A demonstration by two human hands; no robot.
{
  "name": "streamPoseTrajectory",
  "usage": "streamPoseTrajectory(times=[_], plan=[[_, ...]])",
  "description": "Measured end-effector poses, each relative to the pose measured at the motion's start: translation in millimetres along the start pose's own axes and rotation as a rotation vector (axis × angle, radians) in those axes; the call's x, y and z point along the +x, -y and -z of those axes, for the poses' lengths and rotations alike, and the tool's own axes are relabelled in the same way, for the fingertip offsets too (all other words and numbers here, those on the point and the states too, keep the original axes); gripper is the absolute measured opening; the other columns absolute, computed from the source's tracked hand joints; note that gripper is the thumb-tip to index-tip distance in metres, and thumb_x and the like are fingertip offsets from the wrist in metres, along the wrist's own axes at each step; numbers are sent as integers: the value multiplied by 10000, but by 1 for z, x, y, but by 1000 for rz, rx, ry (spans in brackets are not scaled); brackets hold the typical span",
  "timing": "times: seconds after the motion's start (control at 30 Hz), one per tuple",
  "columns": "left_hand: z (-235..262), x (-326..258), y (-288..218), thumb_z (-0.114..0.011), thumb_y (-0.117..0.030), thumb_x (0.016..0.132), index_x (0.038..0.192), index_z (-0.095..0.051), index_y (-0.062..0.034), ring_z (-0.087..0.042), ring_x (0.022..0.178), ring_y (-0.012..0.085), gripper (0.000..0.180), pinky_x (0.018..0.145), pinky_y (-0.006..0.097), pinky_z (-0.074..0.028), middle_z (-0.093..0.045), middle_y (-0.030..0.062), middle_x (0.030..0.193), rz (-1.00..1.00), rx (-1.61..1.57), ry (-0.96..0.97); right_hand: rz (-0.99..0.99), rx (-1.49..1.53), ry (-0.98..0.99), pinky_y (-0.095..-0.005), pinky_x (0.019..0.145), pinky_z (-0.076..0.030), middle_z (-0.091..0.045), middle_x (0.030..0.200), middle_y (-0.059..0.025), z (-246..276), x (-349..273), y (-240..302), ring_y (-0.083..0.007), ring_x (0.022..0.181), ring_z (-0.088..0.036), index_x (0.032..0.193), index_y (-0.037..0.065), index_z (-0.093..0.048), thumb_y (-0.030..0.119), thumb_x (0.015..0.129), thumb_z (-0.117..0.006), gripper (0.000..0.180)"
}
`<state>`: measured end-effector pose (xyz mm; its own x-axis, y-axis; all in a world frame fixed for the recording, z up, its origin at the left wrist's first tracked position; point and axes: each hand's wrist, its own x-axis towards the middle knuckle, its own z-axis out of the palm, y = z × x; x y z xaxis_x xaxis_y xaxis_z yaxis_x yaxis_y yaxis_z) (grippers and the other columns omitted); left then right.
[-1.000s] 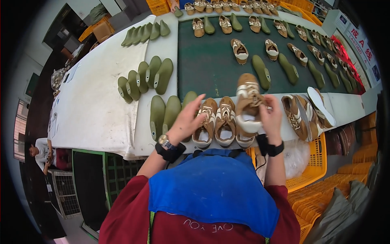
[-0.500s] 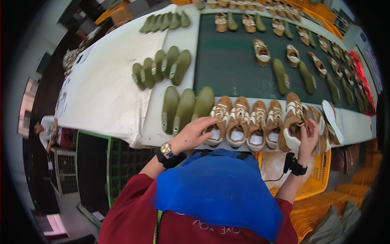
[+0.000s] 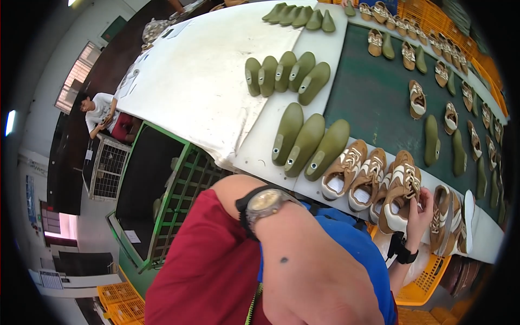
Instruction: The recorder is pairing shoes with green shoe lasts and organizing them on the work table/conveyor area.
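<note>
In my right hand (image 3: 421, 216) is a brown and cream sneaker (image 3: 398, 216), its collar pinched near the laces. It is lifted in front of the row and partly covers a neighbouring shoe. Two similar sneakers, one at the row's left end (image 3: 345, 169) and one beside it (image 3: 368, 181), stand with pale insoles showing. My left hand (image 3: 325, 287) is raised very near the camera, back of the hand showing, a watch (image 3: 265, 205) on its wrist. Its fingers are hidden. Large green shoe lasts (image 3: 307, 143) lie left of the sneakers.
More sneakers and a white sole (image 3: 468, 219) lie at the right. A green conveyor belt (image 3: 374, 103) carries shoes and lasts beyond a white table edge. A cloth-covered table (image 3: 206, 81), a green metal rack (image 3: 179, 200), a yellow crate (image 3: 428, 281) and a seated person (image 3: 105, 116) surround me.
My left hand has left the leftmost sneaker and come up close to the camera. My right hand still holds its sneaker, now nearer the row's other shoes. The view has turned left.
</note>
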<state>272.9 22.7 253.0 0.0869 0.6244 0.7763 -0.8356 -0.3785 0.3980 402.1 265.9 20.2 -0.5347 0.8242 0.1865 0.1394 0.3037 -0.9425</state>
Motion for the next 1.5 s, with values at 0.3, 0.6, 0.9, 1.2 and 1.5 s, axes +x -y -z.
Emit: streamPoseTrajectory(times=[0.3, 0.6, 0.9, 1.2, 1.5], plan=[[32, -11, -13, -551, -173, 827, 758, -499, 14, -556, 752, 340, 206, 675, 412, -455, -541, 167, 763, 77, 483, 386, -13, -20, 6, -222, 739, -501, -548, 1062, -71, -7, -14, 13, -130, 971, -542, 1165, -7, -504, -51, 862, -524, 306], [25, -3, -9, -348, -252, 998, 1310, -432, 73, -595, 935, 315, 458, 816, 393, -471, -614, 193, 1056, 39, 204, 378, -26, -30, -39, -245, 777, -500, -538, 1094, -77, -1, -18, 12, -142, 1004, -538, 1183, -3, -499, -45, 864, -532, 323], [137, -82, -61, -629, -128, 838, 1393, -363, -56, -601, 1011, 244, 620, 839, 354, -472, -611, 143, 1121, 993, 1550, -552, 108, 9, -435, -264, 854, -452, -547, 1108, -72, 40, -3, 3, -141, 1005, -537, 1177, -5, -504, 4, 882, -561, 300], [179, -164, -24, -625, -65, 783, 1340, -404, -49, -494, 1124, 371, 600, 953, 409, -413, -538, 208, 1175, 1029, 1961, -305, 110, 51, -81, -290, 704, -495, -617, 956, -97, -58, -8, 37, -190, 823, -606, 1040, 24, -588, -3, 795, -566, 248], [190, -156, 6, -504, 29, 784, 1322, -454, -73, -475, 1148, 415, 550, 966, 431, -418, -433, 258, 1298, 945, 1999, -135, 252, -164, 312, -382, 884, -469, -606, 1091, -163, -74, -4, 25, -324, 1016, -583, 1173, 25, -559, 100, 814, -611, 371]])
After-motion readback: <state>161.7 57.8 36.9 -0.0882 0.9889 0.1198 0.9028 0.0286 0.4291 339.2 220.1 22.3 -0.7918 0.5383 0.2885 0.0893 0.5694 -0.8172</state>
